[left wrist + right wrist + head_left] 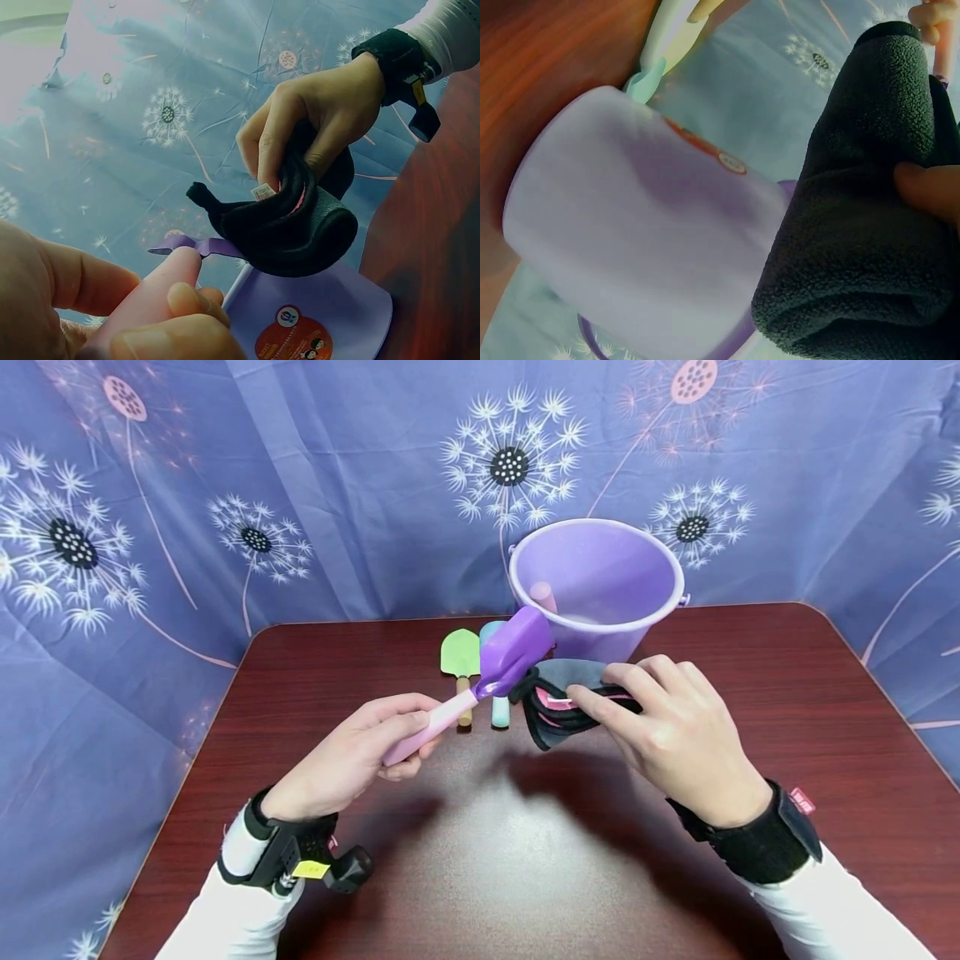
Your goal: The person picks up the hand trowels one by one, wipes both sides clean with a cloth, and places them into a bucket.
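My left hand (pixel 360 747) grips the pink handle of a toy shovel (pixel 517 647), its purple blade tilted up toward the bucket. In my right hand (pixel 667 727) is a folded dark grey cloth (pixel 552 731) with black edging and some pink inside, pinched between thumb and fingers. The cloth's fuzzy surface (pixel 862 217) fills the right side of the right wrist view. In the left wrist view the cloth (pixel 292 240) overlaps the shovel's blade, hiding part of it. Both things are held up in front of a purple bucket (pixel 592 643).
A rounded pink end (pixel 542 596) shows inside the bucket at its left. Left of the bucket, a green toy shovel (pixel 459 652) and a light blue toy tool (pixel 500 714) lie on the brown table (pixel 285 693). A blue dandelion-print curtain (pixel 360 485) hangs behind.
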`<act>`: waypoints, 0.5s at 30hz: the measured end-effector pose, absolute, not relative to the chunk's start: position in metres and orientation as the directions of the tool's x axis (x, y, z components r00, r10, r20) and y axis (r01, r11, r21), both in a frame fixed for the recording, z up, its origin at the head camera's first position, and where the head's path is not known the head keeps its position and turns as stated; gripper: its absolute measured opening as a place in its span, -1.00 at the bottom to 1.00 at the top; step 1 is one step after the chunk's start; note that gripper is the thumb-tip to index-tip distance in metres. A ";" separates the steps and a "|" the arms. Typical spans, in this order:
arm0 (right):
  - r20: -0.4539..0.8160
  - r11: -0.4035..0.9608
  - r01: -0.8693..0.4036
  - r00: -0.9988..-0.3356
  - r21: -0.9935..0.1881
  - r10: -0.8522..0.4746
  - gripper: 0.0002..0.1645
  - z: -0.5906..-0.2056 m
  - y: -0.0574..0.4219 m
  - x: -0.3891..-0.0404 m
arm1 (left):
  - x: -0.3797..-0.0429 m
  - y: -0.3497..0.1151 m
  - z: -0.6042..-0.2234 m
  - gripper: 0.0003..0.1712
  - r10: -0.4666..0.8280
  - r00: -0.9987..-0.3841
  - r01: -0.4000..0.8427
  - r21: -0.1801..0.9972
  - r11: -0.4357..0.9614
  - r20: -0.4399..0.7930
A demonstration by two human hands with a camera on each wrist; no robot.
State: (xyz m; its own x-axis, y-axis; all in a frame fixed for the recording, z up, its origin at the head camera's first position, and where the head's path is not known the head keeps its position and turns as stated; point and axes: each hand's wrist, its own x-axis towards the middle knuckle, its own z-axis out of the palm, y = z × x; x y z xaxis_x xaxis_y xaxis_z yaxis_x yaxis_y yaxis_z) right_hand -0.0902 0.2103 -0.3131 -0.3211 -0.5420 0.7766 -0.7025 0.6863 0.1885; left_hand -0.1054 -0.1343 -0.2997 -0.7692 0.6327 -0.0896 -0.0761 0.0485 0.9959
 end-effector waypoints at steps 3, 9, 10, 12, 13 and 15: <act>0.773 0.669 -0.718 -0.310 0.191 -0.553 -0.68 -0.313 0.207 -0.088 | -0.105 -0.132 -0.301 -0.68 0.627 -0.773 -0.072 0.995 0.064 -0.096; 0.759 0.650 -0.735 -0.308 0.194 -0.574 -0.66 -0.313 0.202 -0.084 | -0.103 -0.127 -0.303 -0.71 0.617 -0.779 -0.082 0.993 0.084 -0.117; 0.756 0.650 -0.735 -0.310 0.194 -0.577 -0.66 -0.313 0.201 -0.083 | -0.103 -0.126 -0.303 -0.72 0.615 -0.779 -0.082 0.992 0.091 -0.121; 0.753 0.647 -0.736 -0.309 0.197 -0.581 -0.66 -0.312 0.200 -0.082 | -0.102 -0.125 -0.304 -0.73 0.607 -0.784 -0.065 0.991 0.120 -0.125; 0.753 0.645 -0.738 -0.307 0.198 -0.582 -0.66 -0.312 0.200 -0.082 | -0.101 -0.124 -0.304 -0.73 0.603 -0.788 -0.050 0.989 0.140 -0.125; 0.752 0.641 -0.741 -0.304 0.199 -0.585 -0.66 -0.312 0.199 -0.081 | -0.101 -0.123 -0.305 -0.73 0.591 -0.797 -0.011 0.982 0.187 -0.122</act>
State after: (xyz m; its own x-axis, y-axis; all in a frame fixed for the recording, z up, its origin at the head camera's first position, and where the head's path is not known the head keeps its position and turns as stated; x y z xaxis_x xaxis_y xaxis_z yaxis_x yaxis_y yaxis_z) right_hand -0.0814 0.1991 -0.3123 -0.3037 -0.5852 0.7519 -0.7412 0.6409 0.1994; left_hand -0.1006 -0.1230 -0.3048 -0.7972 0.5913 -0.1217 -0.0114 0.1869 0.9823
